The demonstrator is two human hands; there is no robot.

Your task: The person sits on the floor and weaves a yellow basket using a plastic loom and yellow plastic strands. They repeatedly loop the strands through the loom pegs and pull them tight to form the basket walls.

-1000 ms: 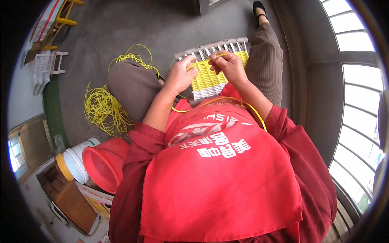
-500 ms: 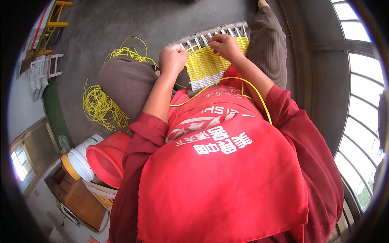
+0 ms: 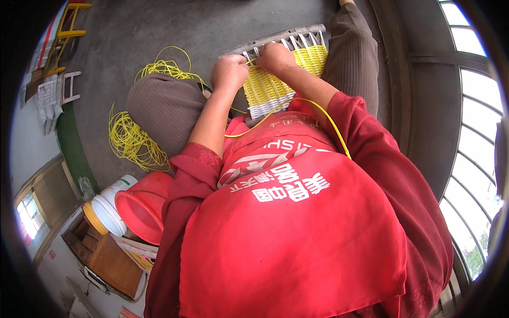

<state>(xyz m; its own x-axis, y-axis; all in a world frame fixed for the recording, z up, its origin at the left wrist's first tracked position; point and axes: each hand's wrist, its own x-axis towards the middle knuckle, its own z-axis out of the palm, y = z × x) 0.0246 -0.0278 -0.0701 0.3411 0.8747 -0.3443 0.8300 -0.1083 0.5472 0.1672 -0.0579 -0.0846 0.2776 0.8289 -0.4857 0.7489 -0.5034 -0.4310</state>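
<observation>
A yellow woven panel (image 3: 270, 84) with a white band at its near end lies between my legs. Its pale warp strands (image 3: 299, 41) run up to a grey wooden bar (image 3: 265, 38). My left hand (image 3: 230, 73) is closed at the panel's upper left corner, with a short stretch of yellow cord (image 3: 251, 61) at its fingertips. Close beside it, my right hand (image 3: 275, 58) is curled over the top of the weave; its fingertips are hidden. A loose length of yellow cord (image 3: 335, 127) loops across my red apron (image 3: 291, 233).
Loose coils of yellow cord (image 3: 135, 140) lie on the grey floor left of my bent knee (image 3: 161, 103), with another tangle (image 3: 167, 66) beyond it. A red bucket (image 3: 143, 206), white tubs and a wooden box (image 3: 114, 265) stand at lower left. Windows line the right side.
My right hand has moved left along the weave's top edge, close to my left hand, and its fingers have curled in. My left hand has shifted slightly right.
</observation>
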